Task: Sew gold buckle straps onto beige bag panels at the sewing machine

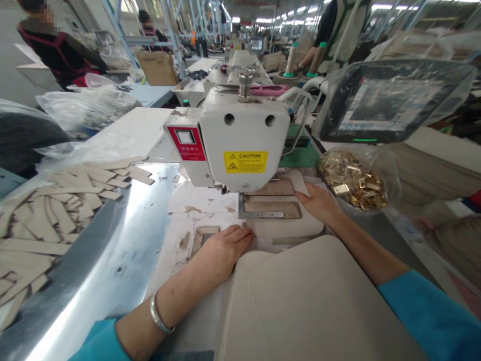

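A large beige leather panel (300,301) lies on the bed of a white sewing machine (240,135), its far end under the metal clamp frame (270,205). My left hand (221,250) rests on the panel's left edge, fingers together and curled down onto it. Stretched flat, my right hand (319,200) presses the panel just right of the clamp frame. A silver bracelet (160,316) circles my left wrist.
Several beige leather strips (56,205) are piled at the left on the shiny metal table (112,260). A clear bag of gold metal fittings (353,180) sits at the right, under a plastic-wrapped control screen (391,100). Other people work in the background.
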`<action>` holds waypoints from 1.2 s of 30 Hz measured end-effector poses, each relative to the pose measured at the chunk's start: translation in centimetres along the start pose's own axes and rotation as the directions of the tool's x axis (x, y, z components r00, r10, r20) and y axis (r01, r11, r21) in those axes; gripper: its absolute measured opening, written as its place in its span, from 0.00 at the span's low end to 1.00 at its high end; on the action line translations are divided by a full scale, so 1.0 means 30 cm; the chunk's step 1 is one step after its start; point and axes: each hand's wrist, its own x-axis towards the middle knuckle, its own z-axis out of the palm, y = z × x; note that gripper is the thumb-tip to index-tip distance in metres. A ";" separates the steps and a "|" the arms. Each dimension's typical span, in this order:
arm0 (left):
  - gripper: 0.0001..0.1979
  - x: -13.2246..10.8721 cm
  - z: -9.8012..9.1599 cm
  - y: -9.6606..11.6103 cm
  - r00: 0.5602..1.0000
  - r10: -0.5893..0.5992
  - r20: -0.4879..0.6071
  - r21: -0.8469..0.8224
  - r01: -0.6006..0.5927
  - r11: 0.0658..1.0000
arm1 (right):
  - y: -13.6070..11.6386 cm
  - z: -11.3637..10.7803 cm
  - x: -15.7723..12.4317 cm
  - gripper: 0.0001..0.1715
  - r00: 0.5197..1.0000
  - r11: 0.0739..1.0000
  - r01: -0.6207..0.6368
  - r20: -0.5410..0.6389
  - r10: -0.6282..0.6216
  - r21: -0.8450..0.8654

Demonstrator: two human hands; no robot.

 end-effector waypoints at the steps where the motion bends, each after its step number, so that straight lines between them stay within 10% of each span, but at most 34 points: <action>1: 0.21 0.002 -0.004 -0.002 1.000 0.003 0.017 0.009 -0.004 1.000 | 0.000 0.000 -0.013 0.23 0.998 1.000 0.004 -0.059 -0.004 0.001; 5: 0.22 0.000 -0.008 -0.012 0.998 0.022 0.052 0.064 -0.026 0.998 | 0.041 -0.024 -0.120 0.41 0.949 0.978 0.201 -0.259 -0.180 0.054; 12: 0.26 0.000 0.012 -0.038 0.999 0.020 0.034 0.043 -0.022 0.999 | 0.283 0.027 -0.353 0.25 0.904 0.920 0.392 0.183 -0.386 0.005; 15: 0.26 0.013 0.012 -0.043 0.999 -0.003 0.034 -0.009 0.003 1.000 | 0.328 0.073 -0.384 0.24 0.920 0.923 0.383 0.078 -0.384 0.029; 19: 0.21 0.034 0.001 -0.037 0.997 -0.035 0.074 -0.023 0.037 0.999 | 0.313 0.068 -0.379 0.18 0.896 0.893 0.441 -0.098 -0.433 0.087; 36: 0.21 0.038 0.000 -0.030 0.992 -0.055 0.111 0.049 0.050 0.998 | 0.235 0.014 -0.326 0.09 0.849 0.861 0.508 -0.149 -0.507 -0.036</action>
